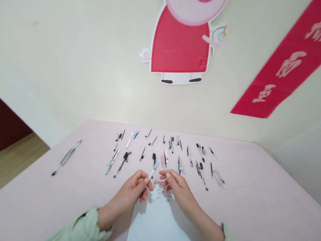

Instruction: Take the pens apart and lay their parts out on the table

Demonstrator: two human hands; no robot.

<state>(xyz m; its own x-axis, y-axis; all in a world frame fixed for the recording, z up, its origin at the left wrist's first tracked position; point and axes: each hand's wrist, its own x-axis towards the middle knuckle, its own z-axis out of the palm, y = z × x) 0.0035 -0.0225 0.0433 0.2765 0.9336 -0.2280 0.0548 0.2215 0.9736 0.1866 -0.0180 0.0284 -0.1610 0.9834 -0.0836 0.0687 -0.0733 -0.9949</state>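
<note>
Between the thumb and fingers of my left hand is a slim white pen with a pale blue end, tilted up and to the right. My right hand hovers just right of it with fingers apart and nothing visible in them. Both hands are above the top part of a white sheet of paper, which bears small dark marks near its upper edge. Just beyond the hands lie a black-capped pen and a pink and white pen part.
Several pens, caps and refills, such as a black pen and clear pen parts, lie in two rough rows on the pink table. A longer clear pen lies far left. A wall with a cartoon pig cutout stands behind.
</note>
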